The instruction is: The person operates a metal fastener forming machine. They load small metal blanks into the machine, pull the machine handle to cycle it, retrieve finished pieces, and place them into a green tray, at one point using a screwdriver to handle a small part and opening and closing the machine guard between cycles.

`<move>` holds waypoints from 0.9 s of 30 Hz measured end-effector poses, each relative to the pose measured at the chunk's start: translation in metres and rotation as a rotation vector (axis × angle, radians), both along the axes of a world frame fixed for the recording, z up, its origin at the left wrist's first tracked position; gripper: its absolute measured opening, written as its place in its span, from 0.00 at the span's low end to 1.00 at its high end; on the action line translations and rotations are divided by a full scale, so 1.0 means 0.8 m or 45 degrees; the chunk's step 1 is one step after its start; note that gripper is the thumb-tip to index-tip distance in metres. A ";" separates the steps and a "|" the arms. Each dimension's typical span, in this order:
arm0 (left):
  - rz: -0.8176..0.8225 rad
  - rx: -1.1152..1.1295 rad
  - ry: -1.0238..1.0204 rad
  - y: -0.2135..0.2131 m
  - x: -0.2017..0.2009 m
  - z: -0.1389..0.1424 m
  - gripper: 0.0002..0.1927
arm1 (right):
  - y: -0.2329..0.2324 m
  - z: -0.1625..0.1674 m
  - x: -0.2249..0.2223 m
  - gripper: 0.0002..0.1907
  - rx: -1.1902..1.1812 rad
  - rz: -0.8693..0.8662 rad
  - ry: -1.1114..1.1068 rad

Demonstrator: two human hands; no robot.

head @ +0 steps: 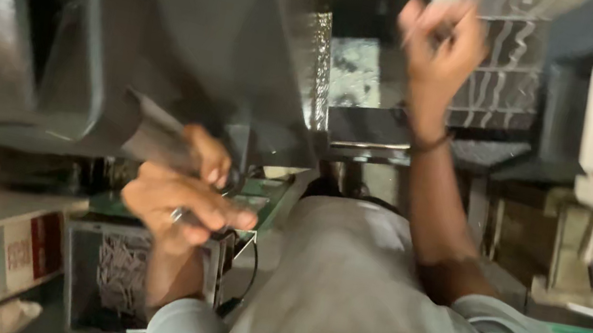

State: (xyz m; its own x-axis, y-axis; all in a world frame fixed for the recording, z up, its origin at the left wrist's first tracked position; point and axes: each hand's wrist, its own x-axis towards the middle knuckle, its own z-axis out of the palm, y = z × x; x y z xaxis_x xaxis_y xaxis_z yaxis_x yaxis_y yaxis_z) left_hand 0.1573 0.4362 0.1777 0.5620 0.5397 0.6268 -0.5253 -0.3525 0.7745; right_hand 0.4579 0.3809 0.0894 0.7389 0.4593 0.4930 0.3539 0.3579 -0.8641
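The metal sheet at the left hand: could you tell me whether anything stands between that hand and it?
Nothing visible does: the left hand is already closed on the edge of the thin metal sheet, under the grey machine body.

Two hands at work: left hand [182, 200], ring on one finger, closed on one grey metal piece [157, 137]; right hand [439, 42] raised at one machine [174, 34]. One wristband [429, 143]. One bin of white shreds [122, 274].
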 end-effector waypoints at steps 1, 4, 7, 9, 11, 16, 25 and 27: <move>-0.044 -0.087 0.000 -0.016 0.014 0.004 0.22 | -0.038 -0.006 -0.020 0.16 -0.039 -0.046 -0.180; -0.178 -0.090 -0.028 -0.055 0.059 0.008 0.24 | -0.156 -0.013 -0.064 0.08 -0.124 -0.095 -0.312; -0.170 -0.072 -0.027 -0.102 0.101 0.005 0.25 | -0.247 0.003 -0.080 0.06 -0.238 -0.312 -0.457; -0.181 0.080 -0.013 -0.121 0.127 0.002 0.22 | -0.293 0.014 -0.084 0.08 -0.242 -0.468 -0.519; -0.160 0.126 -0.033 -0.143 0.151 -0.002 0.19 | -0.323 0.017 -0.081 0.10 -0.189 -0.589 -0.351; -0.146 0.112 -0.064 -0.193 0.218 -0.001 0.12 | -0.376 0.004 -0.055 0.16 -0.080 -0.742 -0.192; 0.336 0.483 -0.122 -0.242 0.288 0.009 0.07 | -0.421 0.015 -0.014 0.24 -0.459 -0.640 -0.132; 0.350 0.530 -0.137 -0.235 0.286 -0.003 0.07 | -0.431 0.033 -0.018 0.25 -0.635 -0.553 -0.299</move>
